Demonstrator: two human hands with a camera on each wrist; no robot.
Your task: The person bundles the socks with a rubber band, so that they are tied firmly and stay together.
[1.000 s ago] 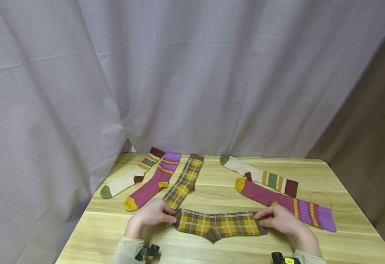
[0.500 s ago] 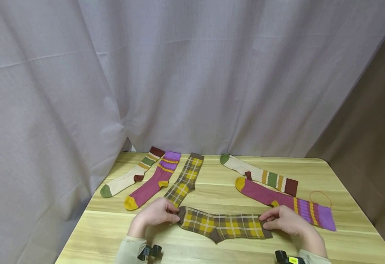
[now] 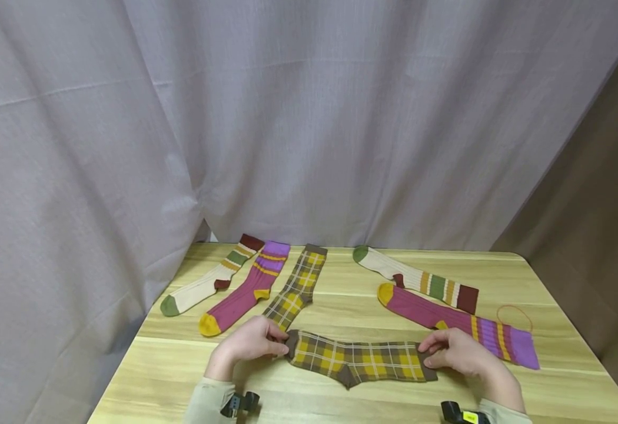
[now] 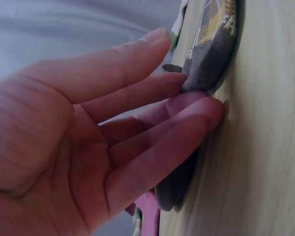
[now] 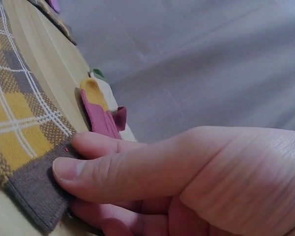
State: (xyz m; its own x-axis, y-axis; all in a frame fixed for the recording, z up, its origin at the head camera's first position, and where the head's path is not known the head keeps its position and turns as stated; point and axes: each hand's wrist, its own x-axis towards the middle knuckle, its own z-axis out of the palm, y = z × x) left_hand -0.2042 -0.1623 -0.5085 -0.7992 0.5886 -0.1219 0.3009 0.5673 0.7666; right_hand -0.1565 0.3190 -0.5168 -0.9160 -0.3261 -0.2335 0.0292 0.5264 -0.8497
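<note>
A brown and yellow plaid sock [image 3: 369,360] lies crosswise near the front of the table, its heel pointing toward me. At its toe end, my left hand [image 3: 248,341] has its fingertips right at the dark toe [image 4: 206,66]; in the left wrist view the thumb stands apart from the cloth. My right hand [image 3: 459,353] pinches the brown cuff [image 5: 37,184], thumb on top and fingers at its edge. The matching plaid sock [image 3: 298,288] stretches away behind my left hand, which overlaps its toe end.
Left of the matching plaid sock lie a magenta sock [image 3: 240,297] and a cream striped sock [image 3: 198,291]. At right, another cream striped sock [image 3: 409,274] lies behind a magenta one [image 3: 425,309], with a thin orange loop [image 3: 515,307] beside its purple cuff. A grey curtain [image 3: 309,129] hangs behind the table.
The front plaid sock and both hands have shifted slightly to the right over the first half second. Since then they have stayed almost still.
</note>
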